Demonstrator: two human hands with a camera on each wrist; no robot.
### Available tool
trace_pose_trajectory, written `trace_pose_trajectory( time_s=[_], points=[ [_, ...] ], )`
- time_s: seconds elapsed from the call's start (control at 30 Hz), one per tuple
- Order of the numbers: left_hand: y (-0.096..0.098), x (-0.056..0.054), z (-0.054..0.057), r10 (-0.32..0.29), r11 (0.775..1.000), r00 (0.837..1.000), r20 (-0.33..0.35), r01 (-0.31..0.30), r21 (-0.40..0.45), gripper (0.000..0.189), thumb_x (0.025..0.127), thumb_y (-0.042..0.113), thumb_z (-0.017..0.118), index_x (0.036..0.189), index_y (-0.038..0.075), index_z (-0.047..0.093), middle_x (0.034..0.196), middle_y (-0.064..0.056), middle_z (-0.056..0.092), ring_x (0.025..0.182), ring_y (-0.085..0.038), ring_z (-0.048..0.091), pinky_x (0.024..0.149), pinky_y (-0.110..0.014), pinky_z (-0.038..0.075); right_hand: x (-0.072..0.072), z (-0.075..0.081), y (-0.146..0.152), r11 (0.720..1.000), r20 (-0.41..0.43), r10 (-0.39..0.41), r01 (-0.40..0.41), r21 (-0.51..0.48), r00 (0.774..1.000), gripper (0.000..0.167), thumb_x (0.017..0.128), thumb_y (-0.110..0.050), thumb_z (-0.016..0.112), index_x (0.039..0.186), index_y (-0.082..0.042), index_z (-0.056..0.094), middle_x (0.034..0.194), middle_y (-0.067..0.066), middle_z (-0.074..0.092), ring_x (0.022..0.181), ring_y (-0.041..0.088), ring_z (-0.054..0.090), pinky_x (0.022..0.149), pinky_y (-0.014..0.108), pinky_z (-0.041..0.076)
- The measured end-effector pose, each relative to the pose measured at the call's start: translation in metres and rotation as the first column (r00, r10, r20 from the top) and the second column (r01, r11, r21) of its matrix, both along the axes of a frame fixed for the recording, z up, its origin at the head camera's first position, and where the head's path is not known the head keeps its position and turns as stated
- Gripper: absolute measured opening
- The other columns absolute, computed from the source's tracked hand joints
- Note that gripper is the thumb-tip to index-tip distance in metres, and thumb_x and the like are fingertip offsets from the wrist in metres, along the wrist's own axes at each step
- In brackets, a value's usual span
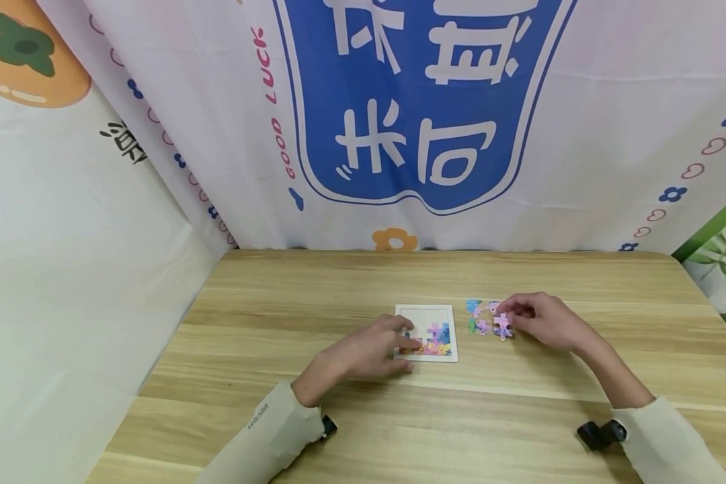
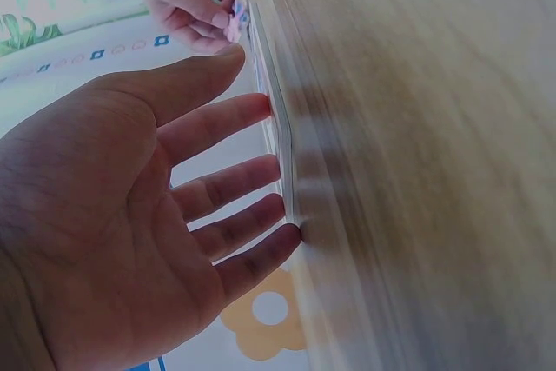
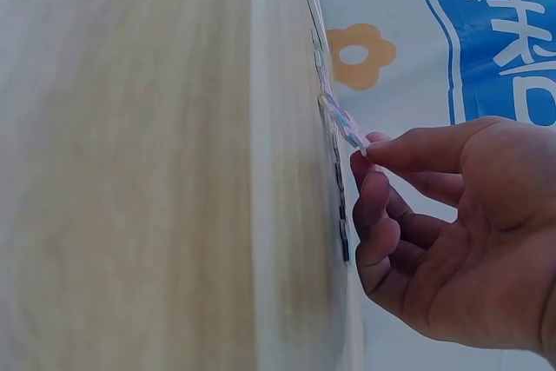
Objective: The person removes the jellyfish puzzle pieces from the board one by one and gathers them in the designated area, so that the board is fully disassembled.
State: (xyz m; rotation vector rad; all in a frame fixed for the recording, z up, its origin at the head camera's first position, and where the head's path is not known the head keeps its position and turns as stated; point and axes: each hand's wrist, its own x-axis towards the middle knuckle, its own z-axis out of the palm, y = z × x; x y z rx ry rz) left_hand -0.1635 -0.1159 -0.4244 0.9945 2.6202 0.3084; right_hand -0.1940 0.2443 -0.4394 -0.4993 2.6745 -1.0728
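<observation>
A white-framed jigsaw tray (image 1: 456, 336) lies on the table, its lower part filled with colourful pieces and its upper part showing bare backing. My left hand (image 1: 372, 348) rests over the tray's left side with fingers spread and nearly straight; in the left wrist view the fingertips (image 2: 276, 167) meet the tray's edge. My right hand (image 1: 547, 320) pinches a pink and purple puzzle piece (image 1: 503, 324) between thumb and forefinger, tilted in the right wrist view (image 3: 347, 128). Next to it, several loose puzzle pieces (image 1: 474, 308) lie to the right of the tray.
The wooden table (image 1: 266, 323) reaches back to a hanging white cloth (image 1: 611, 134) with a blue printed emblem. Another pale cloth (image 1: 66, 302) hangs along the left side. Both wrists carry small black camera mounts (image 1: 601, 435) at the sleeves.
</observation>
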Motion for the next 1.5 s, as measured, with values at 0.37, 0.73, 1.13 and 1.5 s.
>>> trace_pose_trajectory(
  time_s=[0.37,0.73,1.13,1.5],
  points=[
    [0.000,-0.001,0.000,0.003,1.000,1.000,0.003,-0.003,0.012,0.044,0.106,0.039,0.070,0.147,0.023,0.068,0.161,-0.005,0.052,0.152,-0.026,0.047,0.124,-0.043,0.045,0.001,0.001,-0.002,0.998,-0.054,0.037,-0.034,0.059,0.998,0.019,0.093,-0.003,0.078,0.112,-0.005,0.078,0.096,0.003,0.073,0.084,0.011,0.060,0.070,0.022,0.051],
    [-0.001,-0.002,0.001,-0.004,1.000,1.000,-0.003,0.004,0.019,0.043,0.106,0.039,0.069,0.146,0.023,0.068,0.161,-0.005,0.053,0.151,-0.026,0.048,0.123,-0.043,0.046,-0.002,0.005,-0.006,0.995,-0.040,0.015,-0.011,0.103,0.999,0.019,0.090,-0.001,0.077,0.109,-0.006,0.077,0.096,0.003,0.073,0.084,0.014,0.061,0.071,0.023,0.051],
    [-0.001,-0.001,0.003,-0.004,1.000,1.000,-0.002,0.004,0.020,0.043,0.106,0.038,0.070,0.146,0.023,0.069,0.160,-0.005,0.054,0.150,-0.026,0.049,0.123,-0.043,0.046,0.000,0.005,-0.005,0.995,-0.038,0.022,-0.018,0.103,0.999,0.017,0.092,-0.003,0.077,0.109,-0.007,0.076,0.096,0.002,0.073,0.085,0.014,0.061,0.072,0.024,0.051],
    [0.002,0.001,0.004,0.011,1.000,1.000,0.011,-0.011,-0.013,0.046,0.106,0.040,0.069,0.149,0.023,0.067,0.160,-0.004,0.053,0.149,-0.024,0.048,0.123,-0.042,0.046,-0.002,0.005,-0.021,0.997,-0.037,0.041,-0.038,0.068,0.998,0.015,0.096,-0.005,0.076,0.110,-0.005,0.076,0.095,0.002,0.073,0.079,0.013,0.061,0.068,0.023,0.050]
  ],
)
